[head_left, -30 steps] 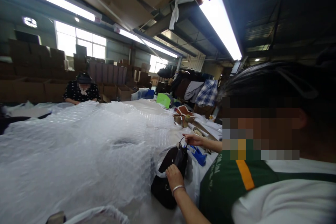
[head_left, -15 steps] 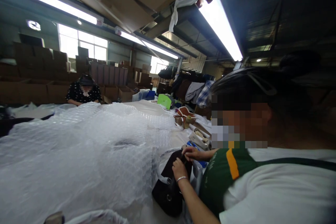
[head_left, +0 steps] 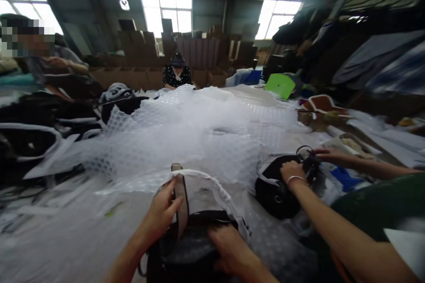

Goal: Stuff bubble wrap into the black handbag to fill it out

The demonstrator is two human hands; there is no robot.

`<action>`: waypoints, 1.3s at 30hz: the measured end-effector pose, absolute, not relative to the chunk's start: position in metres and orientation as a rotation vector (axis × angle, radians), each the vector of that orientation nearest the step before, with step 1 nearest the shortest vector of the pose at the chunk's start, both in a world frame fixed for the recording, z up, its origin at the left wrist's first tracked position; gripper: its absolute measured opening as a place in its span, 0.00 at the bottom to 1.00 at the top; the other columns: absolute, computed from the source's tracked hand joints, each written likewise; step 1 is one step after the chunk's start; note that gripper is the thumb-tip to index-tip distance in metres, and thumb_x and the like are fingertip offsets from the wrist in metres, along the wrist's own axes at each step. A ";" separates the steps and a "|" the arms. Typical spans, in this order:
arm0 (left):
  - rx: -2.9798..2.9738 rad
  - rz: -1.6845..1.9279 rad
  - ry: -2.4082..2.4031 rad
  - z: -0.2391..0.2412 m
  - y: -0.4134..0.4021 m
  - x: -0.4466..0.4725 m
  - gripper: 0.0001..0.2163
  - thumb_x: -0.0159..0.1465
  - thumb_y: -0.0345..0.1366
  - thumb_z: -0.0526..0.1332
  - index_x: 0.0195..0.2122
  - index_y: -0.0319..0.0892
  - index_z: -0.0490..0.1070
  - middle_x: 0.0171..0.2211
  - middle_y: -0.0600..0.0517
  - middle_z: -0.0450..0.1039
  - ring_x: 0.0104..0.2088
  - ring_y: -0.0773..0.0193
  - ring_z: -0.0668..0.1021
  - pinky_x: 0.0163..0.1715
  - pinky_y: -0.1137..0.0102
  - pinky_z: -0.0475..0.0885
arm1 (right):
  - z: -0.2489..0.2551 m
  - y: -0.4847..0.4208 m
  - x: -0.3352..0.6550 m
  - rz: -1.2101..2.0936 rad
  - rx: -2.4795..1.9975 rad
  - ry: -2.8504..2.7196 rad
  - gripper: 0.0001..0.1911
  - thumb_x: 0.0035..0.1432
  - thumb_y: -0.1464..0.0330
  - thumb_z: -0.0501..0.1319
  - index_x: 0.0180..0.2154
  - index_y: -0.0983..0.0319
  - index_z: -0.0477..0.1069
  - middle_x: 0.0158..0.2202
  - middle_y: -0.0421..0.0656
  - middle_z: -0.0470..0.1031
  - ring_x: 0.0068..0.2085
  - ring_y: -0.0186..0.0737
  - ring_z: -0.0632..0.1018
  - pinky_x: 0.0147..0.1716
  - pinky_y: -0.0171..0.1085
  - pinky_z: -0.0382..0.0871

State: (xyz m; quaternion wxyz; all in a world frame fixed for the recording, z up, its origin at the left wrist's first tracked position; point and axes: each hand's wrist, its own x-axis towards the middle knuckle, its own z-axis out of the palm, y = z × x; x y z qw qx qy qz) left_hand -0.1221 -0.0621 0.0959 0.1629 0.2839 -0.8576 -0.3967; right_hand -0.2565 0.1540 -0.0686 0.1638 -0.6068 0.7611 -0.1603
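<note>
A dark bag (head_left: 192,247) lies in front of me, partly inside a white cloth cover (head_left: 212,188). My left hand (head_left: 162,212) grips the upright strap and the edge of the cover at the bag's top. Flat on the dark bag's top rests my right hand (head_left: 229,250), pressing down, fingers spread. To my right, a co-worker's two hands (head_left: 292,170) work on another black bag (head_left: 282,190).
A big heap of bubble wrap (head_left: 186,137) covers the table beyond the bag. More black bags in white covers (head_left: 29,137) lie at the left. A person sits at the far end (head_left: 177,75), another at far left. Cardboard boxes stand along the back wall.
The view has swung left and down from the co-worker beside me. My own hands and the bag in front of me have come into view.
</note>
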 end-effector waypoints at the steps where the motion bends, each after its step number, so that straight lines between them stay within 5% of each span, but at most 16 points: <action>1: 0.822 -1.238 -2.400 0.098 -0.061 -0.118 0.30 0.61 0.43 0.57 0.64 0.38 0.63 0.58 0.41 0.72 0.51 0.54 0.78 0.54 0.61 0.75 | -0.069 0.158 -0.240 -0.482 -1.809 2.182 0.11 0.64 0.62 0.61 0.45 0.61 0.72 0.47 0.46 0.76 0.46 0.50 0.76 0.44 0.48 0.71; 3: 0.846 -1.382 -2.380 0.106 -0.055 -0.111 0.32 0.62 0.44 0.56 0.67 0.37 0.58 0.51 0.42 0.77 0.41 0.59 0.80 0.48 0.63 0.77 | -0.068 0.166 -0.227 -0.547 -1.977 2.246 0.03 0.61 0.69 0.61 0.38 0.60 0.71 0.40 0.43 0.77 0.40 0.48 0.76 0.38 0.46 0.67; 6: 0.788 -1.467 -2.468 0.114 -0.040 -0.100 0.33 0.63 0.44 0.55 0.69 0.41 0.52 0.39 0.48 0.80 0.34 0.62 0.79 0.41 0.67 0.78 | -0.066 0.171 -0.229 -0.679 -2.191 2.362 0.07 0.55 0.76 0.61 0.31 0.59 0.66 0.29 0.38 0.73 0.31 0.42 0.74 0.30 0.44 0.59; 10: 0.661 -1.485 -2.545 0.108 -0.026 -0.096 0.36 0.62 0.38 0.58 0.70 0.52 0.46 0.60 0.48 0.71 0.50 0.58 0.79 0.56 0.61 0.75 | -0.058 0.165 -0.233 -0.824 -2.256 2.457 0.11 0.50 0.73 0.65 0.28 0.58 0.62 0.25 0.35 0.71 0.26 0.40 0.72 0.26 0.44 0.54; 13: 0.649 -1.478 -2.589 0.103 -0.016 -0.093 0.39 0.59 0.31 0.59 0.70 0.53 0.43 0.69 0.52 0.57 0.66 0.55 0.66 0.68 0.55 0.60 | -0.042 0.162 -0.231 -0.759 -2.137 2.471 0.12 0.48 0.69 0.68 0.31 0.57 0.65 0.29 0.36 0.74 0.29 0.43 0.74 0.28 0.44 0.57; 15: 0.674 -1.449 -2.615 0.101 -0.012 -0.088 0.38 0.58 0.31 0.60 0.69 0.53 0.48 0.68 0.53 0.58 0.67 0.55 0.65 0.69 0.55 0.58 | -0.028 0.161 -0.231 -0.548 -1.958 2.414 0.13 0.47 0.68 0.70 0.35 0.56 0.69 0.34 0.36 0.77 0.35 0.46 0.77 0.32 0.44 0.62; 18: 0.688 -1.349 -2.645 0.097 -0.011 -0.072 0.28 0.60 0.34 0.60 0.63 0.55 0.64 0.64 0.54 0.67 0.63 0.54 0.71 0.67 0.56 0.64 | -0.006 0.162 -0.233 -0.243 -1.628 2.236 0.22 0.45 0.72 0.72 0.43 0.56 0.72 0.47 0.41 0.78 0.47 0.55 0.77 0.45 0.50 0.70; 21: 0.746 -1.258 -2.511 0.093 -0.020 -0.049 0.15 0.65 0.41 0.56 0.50 0.53 0.77 0.51 0.52 0.80 0.52 0.57 0.80 0.56 0.64 0.76 | 0.013 0.167 -0.235 -0.326 -1.490 2.087 0.29 0.42 0.72 0.73 0.49 0.57 0.72 0.55 0.46 0.74 0.55 0.59 0.73 0.56 0.56 0.67; 24: 1.040 -1.086 -2.213 0.086 -0.031 -0.028 0.17 0.63 0.50 0.57 0.42 0.45 0.77 0.38 0.48 0.81 0.39 0.58 0.82 0.41 0.66 0.80 | 0.026 0.174 -0.234 -0.604 -1.404 1.978 0.32 0.46 0.68 0.71 0.54 0.56 0.70 0.61 0.47 0.70 0.62 0.55 0.68 0.64 0.53 0.61; 26: 1.264 -1.028 -2.135 0.079 -0.032 -0.018 0.23 0.60 0.52 0.58 0.48 0.41 0.73 0.43 0.44 0.79 0.39 0.55 0.81 0.42 0.60 0.80 | 0.031 0.174 -0.231 -0.676 -1.345 1.947 0.27 0.55 0.63 0.65 0.57 0.56 0.68 0.61 0.47 0.69 0.63 0.53 0.67 0.65 0.53 0.60; 31: 1.399 -1.246 -2.376 0.060 -0.008 -0.021 0.38 0.53 0.47 0.63 0.64 0.34 0.62 0.67 0.36 0.60 0.67 0.44 0.63 0.69 0.48 0.57 | 0.032 0.134 -0.221 -0.948 -1.012 1.976 0.29 0.59 0.47 0.55 0.54 0.59 0.65 0.56 0.54 0.74 0.58 0.59 0.73 0.60 0.58 0.65; 36: 1.269 -1.350 -2.091 0.054 0.010 -0.033 0.23 0.62 0.42 0.55 0.56 0.41 0.70 0.65 0.41 0.63 0.65 0.50 0.66 0.69 0.50 0.57 | 0.032 0.087 -0.215 -1.335 -0.491 1.715 0.42 0.41 0.39 0.65 0.48 0.59 0.59 0.36 0.50 0.82 0.37 0.55 0.81 0.39 0.51 0.75; 39: 1.276 -1.630 -1.755 0.054 0.006 -0.024 0.19 0.61 0.44 0.55 0.49 0.41 0.69 0.60 0.41 0.69 0.61 0.50 0.71 0.65 0.51 0.63 | 0.047 0.091 -0.210 -1.472 -0.548 1.537 0.34 0.42 0.44 0.70 0.44 0.58 0.66 0.35 0.46 0.81 0.35 0.51 0.80 0.31 0.44 0.75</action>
